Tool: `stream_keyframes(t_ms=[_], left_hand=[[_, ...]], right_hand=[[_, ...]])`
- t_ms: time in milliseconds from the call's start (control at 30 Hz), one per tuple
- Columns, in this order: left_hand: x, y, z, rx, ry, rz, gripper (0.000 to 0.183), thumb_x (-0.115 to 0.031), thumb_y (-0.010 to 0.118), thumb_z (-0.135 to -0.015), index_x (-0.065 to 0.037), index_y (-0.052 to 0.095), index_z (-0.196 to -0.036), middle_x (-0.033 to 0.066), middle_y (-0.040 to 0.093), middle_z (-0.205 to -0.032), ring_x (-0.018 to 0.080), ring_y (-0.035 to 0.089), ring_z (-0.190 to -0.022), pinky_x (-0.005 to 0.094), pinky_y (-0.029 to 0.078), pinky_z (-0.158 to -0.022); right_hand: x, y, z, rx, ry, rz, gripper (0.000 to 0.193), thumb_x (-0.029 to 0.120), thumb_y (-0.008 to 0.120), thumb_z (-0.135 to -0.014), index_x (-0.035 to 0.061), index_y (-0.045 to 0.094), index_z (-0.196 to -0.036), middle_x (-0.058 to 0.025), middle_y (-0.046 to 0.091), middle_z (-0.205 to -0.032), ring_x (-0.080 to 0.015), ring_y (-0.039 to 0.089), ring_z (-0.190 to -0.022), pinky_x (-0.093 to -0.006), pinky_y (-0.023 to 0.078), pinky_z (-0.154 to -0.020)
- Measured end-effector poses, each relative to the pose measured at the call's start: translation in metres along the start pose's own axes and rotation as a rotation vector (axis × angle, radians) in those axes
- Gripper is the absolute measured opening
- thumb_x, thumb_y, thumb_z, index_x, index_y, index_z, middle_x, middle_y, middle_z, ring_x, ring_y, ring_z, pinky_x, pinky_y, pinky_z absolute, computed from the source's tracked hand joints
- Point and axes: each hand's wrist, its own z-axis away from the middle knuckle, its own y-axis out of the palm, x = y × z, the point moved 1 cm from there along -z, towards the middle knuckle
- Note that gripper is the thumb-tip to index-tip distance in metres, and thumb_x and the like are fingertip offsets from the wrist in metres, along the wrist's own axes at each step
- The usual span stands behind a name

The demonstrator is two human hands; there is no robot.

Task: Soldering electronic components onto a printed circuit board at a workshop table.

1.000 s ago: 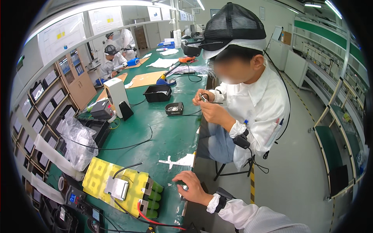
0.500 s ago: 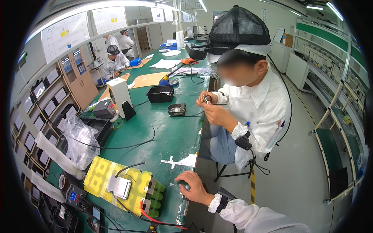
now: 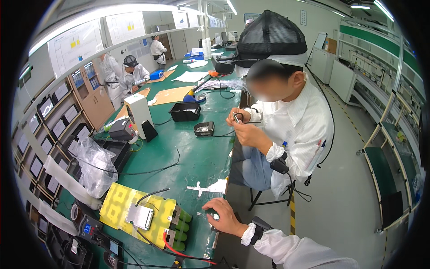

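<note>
My right hand [image 3: 224, 216] rests at the table's right edge, palm down, its fingers loosely curved and apart with nothing gripped. A small whitish bit lies by the thumb; I cannot make out what it is. To the left of this hand sits a battery pack [image 3: 112, 207], covered in yellow sheet, with green cells [image 3: 181, 228] showing at its end. On top of it is a silver module [image 3: 142, 217] with a black cable, and a red wire [image 3: 170, 247] leaves the end. My left hand is out of view.
Across the green table [image 3: 161, 154], a co-worker [image 3: 300, 112] holds a small cable part in both hands. Black trays [image 3: 184, 112], a clear plastic bag [image 3: 95, 166], a white box [image 3: 139, 114] and a loose cable lie about. Bench instruments [image 3: 87, 227] stand at the lower left.
The view has shifted slightly. My right hand keeps its place and shape by the battery pack. People in the far background have changed position.
</note>
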Motion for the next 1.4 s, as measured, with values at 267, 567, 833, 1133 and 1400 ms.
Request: stream_keyframes(t_ms=[267,567,833,1133,1400], left_hand=[[0.001,0.002,-0.001,-0.052,0.052,0.048,0.021,-0.014,0.065,-0.091,0.001,0.067,-0.105,0.0186,0.063,-0.096,0.0392,0.056,-0.092,0.0499,0.045,-0.086],[-0.005,-0.002,-0.008,-0.005,0.108,0.067,0.020,-0.011,0.064,-0.093,0.002,0.064,-0.108,0.0200,0.060,-0.098,0.0393,0.053,-0.090,0.0497,0.042,-0.087],[-0.013,-0.003,-0.008,-0.015,0.060,0.082,0.019,-0.010,0.063,-0.093,0.002,0.062,-0.107,0.0206,0.058,-0.097,0.0386,0.052,-0.090,0.0492,0.041,-0.087],[-0.018,-0.002,-0.011,-0.024,0.040,0.106,0.015,-0.010,0.062,-0.095,0.001,0.062,-0.105,0.0204,0.057,-0.096,0.0388,0.051,-0.088,0.0488,0.042,-0.084],[-0.012,-0.003,-0.007,0.015,0.027,0.091,0.017,-0.013,0.061,-0.096,0.001,0.061,-0.107,0.0196,0.058,-0.096,0.0373,0.052,-0.088,0.0485,0.042,-0.082]], right_hand=[[-0.024,-0.099,-0.079,-0.458,0.013,0.161,0.022,0.001,0.070,-0.084,0.0036,0.063,-0.105,-0.0090,0.064,-0.091,-0.0232,0.063,-0.084,-0.0333,0.050,-0.074],[-0.078,-0.160,-0.139,-0.388,0.005,0.580,0.045,0.020,0.082,-0.074,0.0069,0.057,-0.110,-0.0118,0.057,-0.101,-0.0336,0.055,-0.099,-0.0447,0.045,-0.086],[-0.080,-0.146,-0.142,-0.388,0.097,0.679,0.053,0.033,0.084,-0.072,0.0070,0.059,-0.111,-0.0123,0.058,-0.107,-0.0346,0.054,-0.104,-0.0476,0.043,-0.090],[-0.078,-0.126,-0.136,-0.157,0.159,0.635,0.060,0.038,0.085,-0.072,0.0059,0.061,-0.117,-0.0112,0.058,-0.109,-0.0341,0.055,-0.110,-0.0468,0.043,-0.094],[-0.073,-0.117,-0.141,-0.181,0.055,0.581,0.071,0.030,0.085,-0.073,0.0109,0.057,-0.136,-0.0103,0.057,-0.111,-0.0331,0.054,-0.108,-0.0443,0.043,-0.094]])
